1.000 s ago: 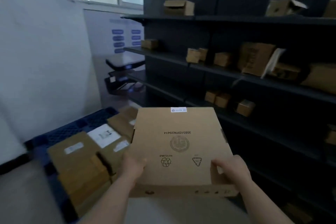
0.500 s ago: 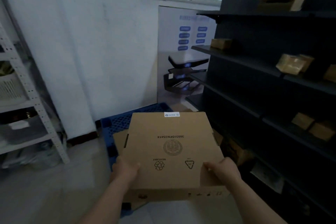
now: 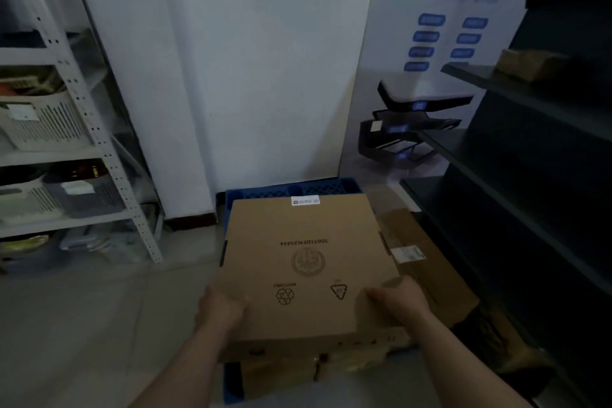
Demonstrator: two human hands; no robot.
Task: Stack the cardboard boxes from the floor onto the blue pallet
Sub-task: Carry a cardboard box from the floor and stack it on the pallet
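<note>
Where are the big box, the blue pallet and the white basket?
big box (image 3: 308, 262): head view, on its printed top face.
blue pallet (image 3: 331, 189): head view, on its far grid edge.
white basket (image 3: 43, 122): head view, on its slotted front wall.

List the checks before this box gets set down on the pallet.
1. Left hand grips flat box at near-left corner: ok.
2. Right hand grips near-right corner: ok.
3. Box over blue pallet: ok.
4. Box resting on lower boxes underneath: cannot tell.
5. Gap to labelled box at right: cannot tell.
6. Clear of dark shelving: ok.
</note>
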